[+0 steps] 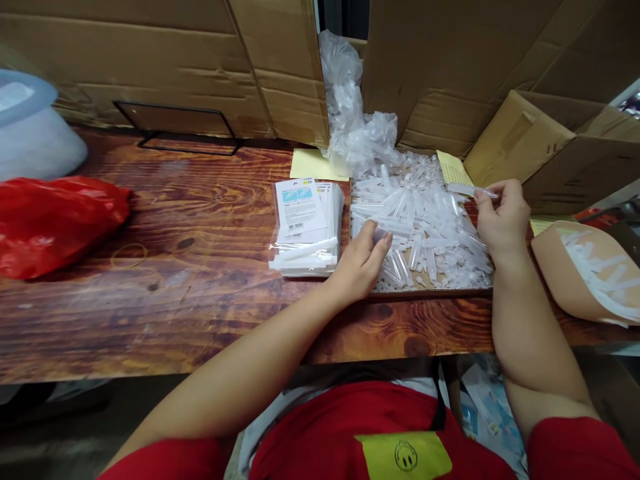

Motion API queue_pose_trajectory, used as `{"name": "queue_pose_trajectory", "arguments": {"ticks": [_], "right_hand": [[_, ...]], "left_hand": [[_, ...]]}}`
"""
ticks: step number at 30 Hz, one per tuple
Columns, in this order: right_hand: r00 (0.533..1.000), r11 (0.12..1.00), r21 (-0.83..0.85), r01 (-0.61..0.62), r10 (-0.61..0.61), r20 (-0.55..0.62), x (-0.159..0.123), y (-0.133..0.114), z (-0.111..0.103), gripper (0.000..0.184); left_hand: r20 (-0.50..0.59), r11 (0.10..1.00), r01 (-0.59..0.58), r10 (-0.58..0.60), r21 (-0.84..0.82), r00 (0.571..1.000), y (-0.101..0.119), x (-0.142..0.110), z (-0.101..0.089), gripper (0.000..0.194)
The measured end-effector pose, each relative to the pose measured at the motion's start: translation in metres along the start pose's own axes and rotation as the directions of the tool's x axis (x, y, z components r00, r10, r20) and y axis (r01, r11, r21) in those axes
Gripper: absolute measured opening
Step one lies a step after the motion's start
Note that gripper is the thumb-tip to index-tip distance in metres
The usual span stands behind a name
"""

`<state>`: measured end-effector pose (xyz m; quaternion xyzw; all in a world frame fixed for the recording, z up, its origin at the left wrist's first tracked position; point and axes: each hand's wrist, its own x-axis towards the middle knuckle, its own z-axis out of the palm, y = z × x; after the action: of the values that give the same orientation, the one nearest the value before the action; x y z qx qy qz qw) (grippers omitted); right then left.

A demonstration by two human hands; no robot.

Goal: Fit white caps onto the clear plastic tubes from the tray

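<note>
Many clear plastic pieces [425,213], mostly narrow strips, lie heaped in a shallow cardboard tray [435,293]. Over the tray's left side, my left hand [360,260] pinches a clear plastic strip [396,228] between thumb and fingers. My right hand [505,217], raised above the tray's right edge, is closed on another clear strip [463,189] that points left. Just left of my left hand is a stack of clear packets [305,227] with printed cards inside; a white strip shows at the bottom of the top packet.
A crumpled clear bag [350,107] lies behind the tray. Right of it stand an open carton [530,147] and a tan scoop-shaped container [560,273] with white strips. Leftward are a red plastic bag [60,223], a pale tub [35,133], a black wire stand [180,110] and a rubber band [129,255].
</note>
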<state>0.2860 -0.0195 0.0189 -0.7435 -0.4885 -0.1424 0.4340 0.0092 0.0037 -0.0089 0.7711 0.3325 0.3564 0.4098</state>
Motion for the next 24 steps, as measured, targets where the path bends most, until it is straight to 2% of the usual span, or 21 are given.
{"name": "queue_pose_trajectory", "arguments": {"ticks": [2, 5, 7, 9, 10, 11, 13, 14, 15, 16, 18, 20, 24], "right_hand": [[0.997, 0.997, -0.071, 0.008, -0.003, 0.071, 0.006, 0.009, 0.01, 0.012], [0.973, 0.994, -0.064, 0.085, -0.069, 0.219, 0.007, 0.012, 0.015, 0.029], [0.952, 0.986, -0.004, 0.169, -0.162, 0.258, 0.002, 0.008, 0.008, 0.04], [0.897, 0.956, 0.103, 0.276, -0.295, 0.329, -0.005, -0.001, -0.005, 0.031], [0.835, 0.928, 0.179, 0.325, -0.371, 0.407, -0.009, -0.007, -0.012, 0.021], [0.743, 0.896, 0.263, 0.359, -0.445, 0.501, -0.014, -0.013, -0.017, 0.012], [0.522, 0.833, 0.409, 0.372, -0.552, 0.65, -0.024, -0.024, -0.023, 0.008], [0.433, 0.814, 0.452, 0.365, -0.578, 0.692, -0.03, -0.028, -0.022, 0.01], [0.374, 0.806, 0.47, 0.36, -0.587, 0.718, -0.035, -0.031, -0.019, 0.013], [0.342, 0.804, 0.47, 0.364, -0.585, 0.735, -0.039, -0.033, -0.016, 0.017], [0.329, 0.811, 0.441, 0.385, -0.567, 0.755, -0.045, -0.035, -0.007, 0.019], [0.339, 0.823, 0.408, 0.394, -0.543, 0.768, -0.048, -0.033, -0.001, 0.019], [0.356, 0.848, 0.375, 0.375, -0.505, 0.786, -0.048, -0.029, 0.004, 0.018]], "left_hand": [[0.03, 0.999, -0.034, 0.033, 0.035, 0.999, 0.0, 0.0, 0.001, 0.023], [0.013, 0.991, -0.104, 0.103, 0.078, 0.995, -0.001, 0.0, 0.001, 0.021], [-0.029, 0.989, -0.114, 0.117, 0.091, 0.993, -0.001, 0.001, -0.001, 0.021], [-0.092, 0.991, -0.087, 0.096, 0.099, 0.991, -0.001, 0.002, -0.004, 0.022], [-0.118, 0.993, -0.066, 0.077, 0.093, 0.99, -0.002, 0.002, -0.005, 0.023], [-0.138, 0.996, -0.049, 0.059, 0.074, 0.989, -0.003, 0.003, -0.006, 0.023], [-0.153, 0.999, -0.033, 0.028, -0.03, 0.988, -0.003, 0.004, -0.007, 0.023], [-0.149, 0.994, -0.022, 0.005, -0.111, 0.989, -0.004, 0.005, -0.007, 0.023], [-0.143, 0.98, -0.003, -0.026, -0.2, 0.989, -0.004, 0.005, -0.007, 0.025], [-0.134, 0.957, 0.022, -0.064, -0.29, 0.989, -0.004, 0.006, -0.006, 0.026], [-0.09, 0.89, 0.096, -0.151, -0.446, 0.984, -0.003, 0.006, -0.004, 0.031], [-0.031, 0.823, 0.169, -0.22, -0.543, 0.975, -0.002, 0.007, -0.004, 0.037], [0.066, 0.762, 0.251, -0.266, -0.597, 0.962, -0.005, 0.008, -0.003, 0.046]]}}
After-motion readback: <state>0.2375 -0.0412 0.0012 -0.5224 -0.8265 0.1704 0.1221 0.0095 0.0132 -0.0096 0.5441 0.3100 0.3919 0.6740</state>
